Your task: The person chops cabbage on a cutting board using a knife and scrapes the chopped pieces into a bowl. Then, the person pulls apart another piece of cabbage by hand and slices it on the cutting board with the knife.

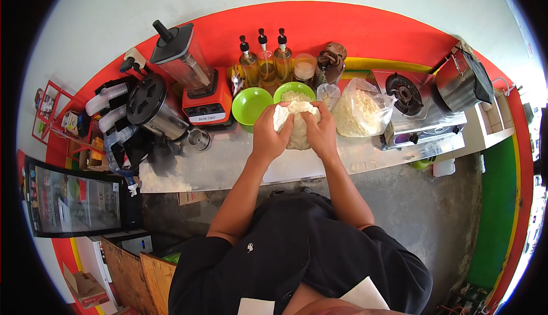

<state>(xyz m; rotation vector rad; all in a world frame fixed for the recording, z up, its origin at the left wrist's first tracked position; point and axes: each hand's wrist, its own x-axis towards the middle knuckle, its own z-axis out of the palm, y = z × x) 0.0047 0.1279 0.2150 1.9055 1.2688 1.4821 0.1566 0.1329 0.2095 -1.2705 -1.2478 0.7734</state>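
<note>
Both of my hands are closed on an off-white soft bag (298, 138) with a crumpled white upper edge, held over the counter. My left hand (273, 129) grips its left side and my right hand (321, 132) its right side, thumbs on top near the middle. Pale crumbly stuff shows around its upper edge; what is inside is mostly hidden. Just behind it stands a green bowl (283, 90) with pale crumbs. Another green bowl (252, 106) is beyond my left hand. To the right of my right hand sits a clear plastic bag (363, 109) filled with pale crumbs.
A red blender (205, 106), a steel pot with a black lid (147, 99) and a metal cup (198, 138) are on the left. Pump bottles (266, 64) line the back. At right are a gas stove (419, 112) and a large pot (461, 81) on the metal counter (234, 164).
</note>
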